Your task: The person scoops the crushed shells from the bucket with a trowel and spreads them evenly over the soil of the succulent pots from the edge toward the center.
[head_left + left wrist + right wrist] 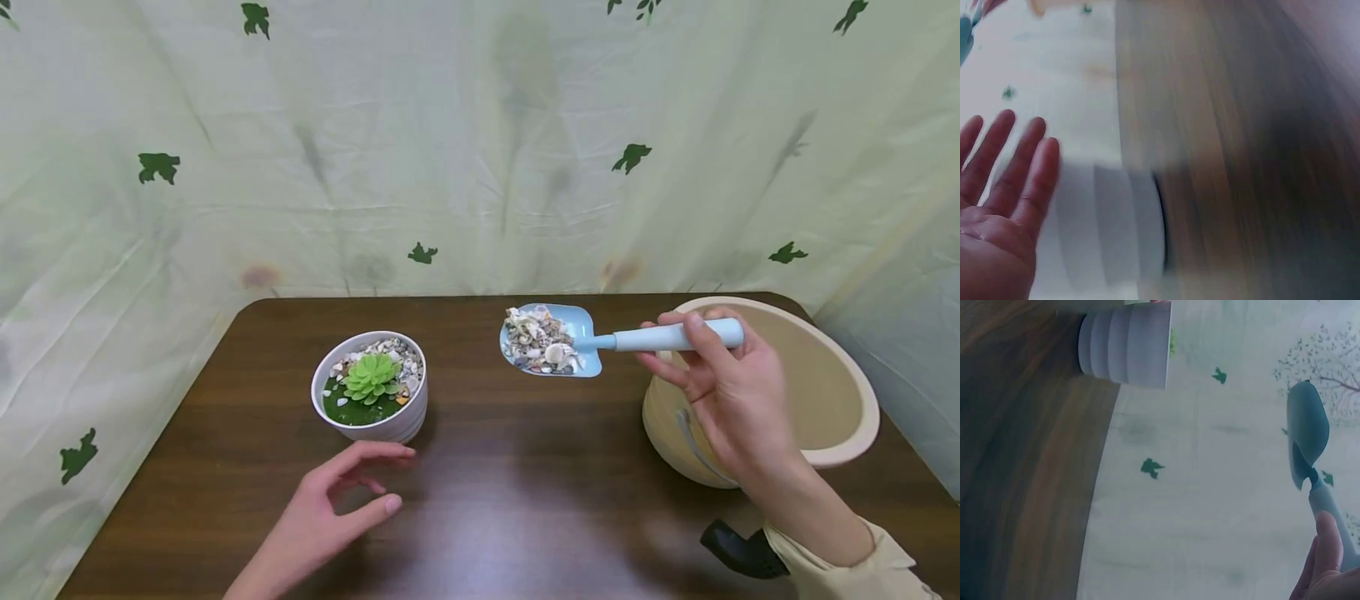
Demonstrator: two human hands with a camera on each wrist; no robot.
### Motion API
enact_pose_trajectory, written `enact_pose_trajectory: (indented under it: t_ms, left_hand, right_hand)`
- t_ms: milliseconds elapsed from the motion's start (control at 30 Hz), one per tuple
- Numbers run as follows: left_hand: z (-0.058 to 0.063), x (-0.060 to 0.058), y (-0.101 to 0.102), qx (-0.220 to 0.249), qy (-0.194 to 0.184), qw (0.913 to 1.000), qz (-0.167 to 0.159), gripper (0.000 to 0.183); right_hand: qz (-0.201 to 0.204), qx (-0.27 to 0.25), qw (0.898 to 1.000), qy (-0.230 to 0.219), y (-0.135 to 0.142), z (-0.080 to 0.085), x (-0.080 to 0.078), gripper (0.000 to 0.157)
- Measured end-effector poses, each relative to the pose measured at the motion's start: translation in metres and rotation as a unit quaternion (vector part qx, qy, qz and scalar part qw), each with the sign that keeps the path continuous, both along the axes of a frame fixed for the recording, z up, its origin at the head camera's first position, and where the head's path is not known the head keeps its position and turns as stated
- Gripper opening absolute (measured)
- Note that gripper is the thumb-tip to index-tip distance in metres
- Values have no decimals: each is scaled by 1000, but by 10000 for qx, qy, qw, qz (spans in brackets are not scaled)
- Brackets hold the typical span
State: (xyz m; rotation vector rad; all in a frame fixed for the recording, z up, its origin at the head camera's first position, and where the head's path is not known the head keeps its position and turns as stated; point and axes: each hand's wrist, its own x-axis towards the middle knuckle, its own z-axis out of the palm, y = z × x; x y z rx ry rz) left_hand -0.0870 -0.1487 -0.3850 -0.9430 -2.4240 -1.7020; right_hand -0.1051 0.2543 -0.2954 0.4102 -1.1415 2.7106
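Observation:
My right hand [731, 387] grips the handle of a light blue shovel [667, 337], thumb on top. Its scoop carries a heap of small shells and stones [542, 340] above the middle of the table. In the right wrist view the shovel [1309, 425] shows its blue underside. To the left stands a white ribbed pot [390, 427] with a green succulent [372, 377], green ground and pebbles inside. My left hand [322, 504] is just in front of this pot, fingers apart and holding nothing. In the left wrist view, its fingers are extended beside the blurred pot [1110, 231].
A large beige bucket [832, 442] with a pale rim stands at the right of the dark wooden table [510, 467], partly behind my right hand. A black curved object [742, 552] lies near my right sleeve. A leaf-patterned curtain [450, 150] hangs behind the table.

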Motion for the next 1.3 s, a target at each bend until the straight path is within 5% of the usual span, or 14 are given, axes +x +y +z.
enact_pose_trajectory:
  t_ms: [167,333,500,667,867,1033,1300]
  left_hand:
    - [5,4,-31,-52,18,9937,1123,34]
    - [10,-6,-53,-194,-140,9780,2074,30]
    - [6,-27,-58,-193,11,9705,2402,50]
    - [-3,-50,-57,-85,-36,9802,1976,77]
    - [-3,-76,-63,-125,-751,9919,1020,92]
    - [5,-98,-66,73,-1379,9903,176,93]
    - [11,-115,-68,-237,-1836,9821,-358,94]
  right_hand:
    - [-44,305,9995,-108,-11,0,-2,14]
    - [-376,753,9957,-390,-25,-2,-5,12]
    - [-449,983,9917,-690,-42,-10,-10,15]
    - [-431,1101,9887,-918,-58,-22,-18,16]
    - [-501,1093,9877,-998,-77,-36,-30,17]
    - [-560,1002,9869,-1130,-89,-47,-39,19]
    - [-596,1078,9850,-1210,-102,-60,-45,20]
